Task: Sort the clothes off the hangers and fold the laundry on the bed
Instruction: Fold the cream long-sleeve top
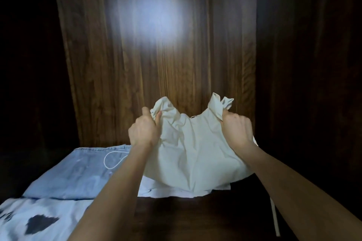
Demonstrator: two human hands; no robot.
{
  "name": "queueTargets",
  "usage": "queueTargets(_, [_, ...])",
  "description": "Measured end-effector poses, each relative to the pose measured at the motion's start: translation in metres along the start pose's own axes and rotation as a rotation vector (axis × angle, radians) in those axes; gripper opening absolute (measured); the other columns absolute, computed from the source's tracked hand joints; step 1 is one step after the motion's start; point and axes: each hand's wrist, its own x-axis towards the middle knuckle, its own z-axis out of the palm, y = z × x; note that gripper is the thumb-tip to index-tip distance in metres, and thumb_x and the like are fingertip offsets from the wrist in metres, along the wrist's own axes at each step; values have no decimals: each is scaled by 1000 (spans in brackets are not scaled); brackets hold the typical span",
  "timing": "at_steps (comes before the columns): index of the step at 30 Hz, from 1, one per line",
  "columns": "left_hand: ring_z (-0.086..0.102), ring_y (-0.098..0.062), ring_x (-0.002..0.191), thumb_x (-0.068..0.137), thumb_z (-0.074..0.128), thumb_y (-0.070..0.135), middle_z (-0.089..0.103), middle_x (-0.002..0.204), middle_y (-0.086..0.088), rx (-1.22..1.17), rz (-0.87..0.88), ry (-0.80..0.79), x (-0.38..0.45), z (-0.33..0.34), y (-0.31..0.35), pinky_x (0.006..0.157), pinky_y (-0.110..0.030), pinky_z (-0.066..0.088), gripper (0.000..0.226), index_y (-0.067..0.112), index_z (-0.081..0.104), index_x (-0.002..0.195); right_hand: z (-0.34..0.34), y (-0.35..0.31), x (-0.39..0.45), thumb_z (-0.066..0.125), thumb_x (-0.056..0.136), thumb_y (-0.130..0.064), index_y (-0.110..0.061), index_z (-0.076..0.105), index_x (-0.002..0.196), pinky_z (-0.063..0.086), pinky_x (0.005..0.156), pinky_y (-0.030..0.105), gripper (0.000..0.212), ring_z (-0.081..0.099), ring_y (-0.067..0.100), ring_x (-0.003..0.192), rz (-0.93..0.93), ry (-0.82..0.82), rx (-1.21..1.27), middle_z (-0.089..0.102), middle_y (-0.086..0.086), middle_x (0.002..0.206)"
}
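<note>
Straight ahead of both hands stands a dark wood-grain panel (176,55), lit by a soft bright patch of light (154,19) above them; the areas to either side of it are too dark to read. Below the hands the surface (195,217) is dark as well, and whether it is bedding or board cannot be told.

Left of the left hand, and reaching under its forearm, lies a pale blue denim garment (78,174), spread flat with a thin white cord (109,159) looped on it. Nearer the person, below and left of that arm, is a white cloth with dark blotches (35,219).

Between the hands hangs a cream garment (192,154), held up off the surface, its lower edge drooping over a flat white piece of laundry (176,191) beneath it.

The left hand (144,130) has its fingers curled, pinching one bunched upper corner of the cream garment between thumb and fingers. The right hand (237,130) is closed in a fist round the other upper corner, with cloth sticking up above the knuckles. A narrow white strip (275,219) hangs down just beside the right forearm.

No containers are visible.
</note>
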Motion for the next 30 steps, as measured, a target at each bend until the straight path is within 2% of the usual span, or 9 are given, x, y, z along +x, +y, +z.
queueTargets(2, [61, -40, 94, 100, 31, 51, 65, 105, -18, 6, -10, -6, 11, 20, -3, 70, -38, 35, 46, 10, 44, 114, 23, 2, 5, 75, 57, 13, -3, 63, 63, 19, 42, 18, 21, 48, 21, 29, 30, 19, -8, 51, 6, 40])
queueTargets(4, [60, -41, 98, 100, 33, 50, 64, 108, -19, 18, -53, -40, 21, 42, -11, 73, -39, 38, 45, 9, 46, 115, 47, 5, 3, 61, 81, 6, 0, 66, 82, 29, 46, 23, 9, 60, 24, 46, 59, -74, -6, 62, 9, 57])
queueTargets(7, [58, -40, 109, 98, 40, 47, 62, 118, -20, 39, -201, -212, 30, 82, -40, 87, -41, 44, 46, 7, 51, 118, 81, 10, -6, 37, 100, -7, -7, 56, 118, 38, 60, 28, 27, 67, 21, 79, 110, -250, -84, 68, 5, 92])
queueTargets(10, [56, -40, 113, 96, 42, 48, 60, 122, -23, 27, -276, -377, 31, 118, -77, 94, -43, 45, 52, 2, 54, 118, 114, 11, -19, 37, 102, -15, -8, 38, 140, 46, 79, 30, 39, 63, 22, 98, 217, -353, -65, 63, 7, 111])
queueTargets(13, [44, -38, 123, 96, 48, 38, 46, 134, -20, 192, -224, -328, 41, 123, -84, 99, -44, 39, 49, 5, 43, 131, 131, 13, -21, 50, 96, -33, -9, 29, 146, 39, 99, 40, 59, 50, 29, 121, 326, -305, 17, 50, 13, 134])
queueTargets(15, [38, -34, 127, 97, 49, 34, 41, 138, -13, 217, 30, -189, 50, 116, -69, 100, -44, 36, 46, 14, 40, 138, 136, 9, -13, 52, 93, -42, -16, 25, 150, 31, 107, 44, 68, 40, 32, 132, 205, -202, 68, 40, 14, 146])
queueTargets(18, [23, -25, 143, 101, 28, 48, 34, 153, -2, 116, 311, -340, 45, 124, -55, 114, -43, 17, 50, 25, 41, 143, 144, -1, -15, 15, 89, -64, -25, 19, 152, 11, 117, 47, 74, 18, 28, 145, -1, -342, 138, 20, 9, 158])
queueTargets(21, [6, -21, 149, 97, 15, 61, 13, 161, 2, 196, 206, -615, 20, 148, -84, 119, -45, 3, 66, 28, 21, 153, 167, 0, -44, -6, 82, -70, -30, 5, 153, -5, 118, 50, 82, -1, 26, 148, 35, -626, 138, 1, 4, 162])
queueTargets(30, [6, -23, 149, 94, 14, 67, 11, 162, 1, 181, 97, -661, 8, 163, -101, 120, -42, 7, 74, 25, 14, 154, 192, 10, -58, 14, 95, -62, -32, -4, 152, 1, 117, 54, 67, -1, 29, 148, 194, -953, 303, -9, -1, 161])
